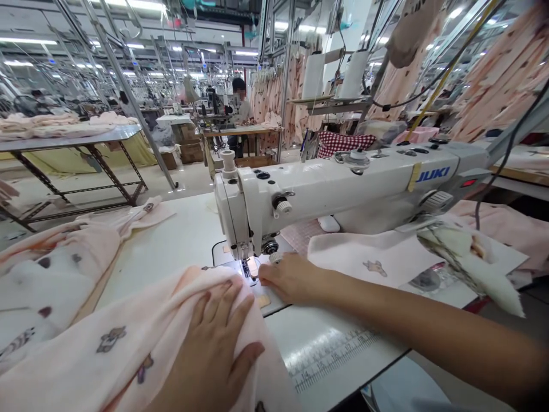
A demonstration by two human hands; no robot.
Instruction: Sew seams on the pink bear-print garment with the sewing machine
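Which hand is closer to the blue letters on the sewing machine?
Right. The right hand is below and left of the blue letters; the left hand is farther left, on the pink cloth.

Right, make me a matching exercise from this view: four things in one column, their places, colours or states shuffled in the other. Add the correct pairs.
Things:
1. Left hand
2. Right hand
3. Thread cones
4. Checked cloth

Descriptions:
A. White, standing upright
B. Curled, close beside the presser foot
C. Red and white, beyond the sewing machine
D. Spread palm-down on the printed pink fabric

Pairs: 1-D, 2-B, 3-A, 4-C
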